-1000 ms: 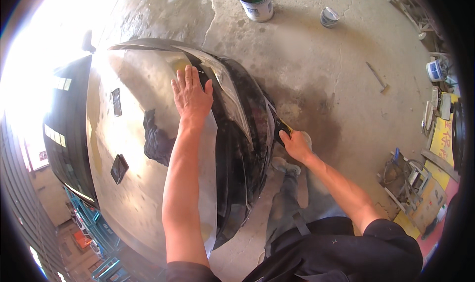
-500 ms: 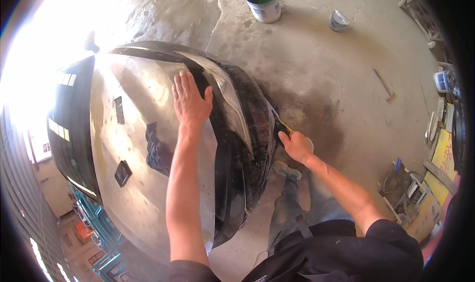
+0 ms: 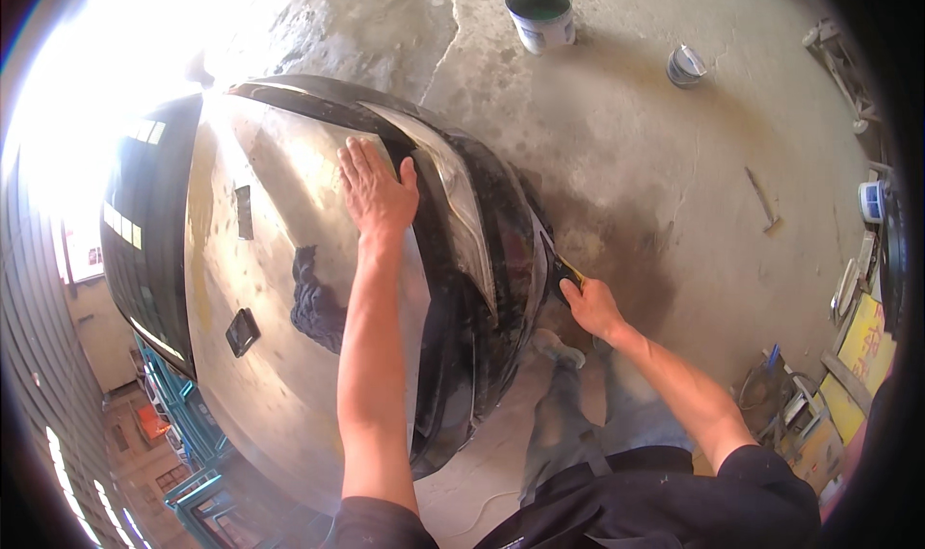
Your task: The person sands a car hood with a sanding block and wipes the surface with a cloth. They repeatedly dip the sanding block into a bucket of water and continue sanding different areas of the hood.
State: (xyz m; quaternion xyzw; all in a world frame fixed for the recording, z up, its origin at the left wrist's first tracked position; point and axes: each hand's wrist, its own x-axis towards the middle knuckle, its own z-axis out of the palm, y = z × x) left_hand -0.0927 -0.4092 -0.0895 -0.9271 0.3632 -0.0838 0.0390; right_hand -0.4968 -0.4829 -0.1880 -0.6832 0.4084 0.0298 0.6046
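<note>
My left hand [image 3: 380, 198] lies flat on the bare, sanded-looking hood [image 3: 279, 395] of a car, near its front edge, with fingers stretched and thumb out to the side. Just beyond the thumb runs the headlight [image 3: 445, 187]. A crumpled dark cloth [image 3: 313, 303] rests on the hood left of my forearm. My right hand [image 3: 594, 308] is closed round a slim black and yellow hand tool [image 3: 568, 271], held at the car's dark front bumper [image 3: 515, 260]. Part of the tool is hidden by my fingers, and its exact kind cannot be made out.
A black flat rectangular object [image 3: 242, 332] sits on the hood. Beyond the car stand a large bucket [image 3: 544, 33] and a small pail [image 3: 685, 67]. A hammer-like tool [image 3: 763, 202] lies on the concrete floor. Tools and boards [image 3: 795, 404] clutter the right side.
The whole view has shifted slightly, so the car and buckets appear farther right. My left hand stays flat on the hood, and my right still grips the tool at the bumper.
</note>
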